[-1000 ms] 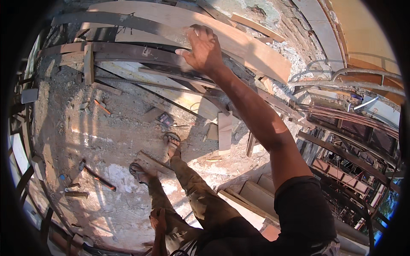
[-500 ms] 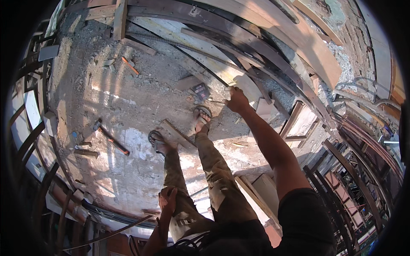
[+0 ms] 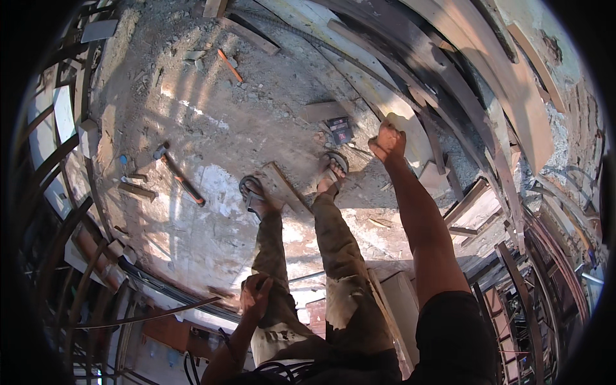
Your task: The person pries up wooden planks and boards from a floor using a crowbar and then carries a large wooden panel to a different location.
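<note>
My right hand is stretched out to the right of my feet, its fingers curled into a closed grip. What lies inside that grip, if anything, is too small to make out. Just left of it, on the dusty ground, sits a small dark box beside a flat board piece. My left hand rests on my left knee, fingers loosely bent over the trouser cloth, holding nothing. Between my sandalled feet lies a short wooden plank.
A hammer with a dark and orange handle lies to the left. Farther off is a thin orange tool. Long boards are piled at the upper right. Short wood blocks lie by the left edge, near stacked curved-looking bars.
My head view has shifted, so the ground appears moved right and slightly up. My right hand has drawn back from the dark strip edge it was beside. My left hand stays on the knee.
</note>
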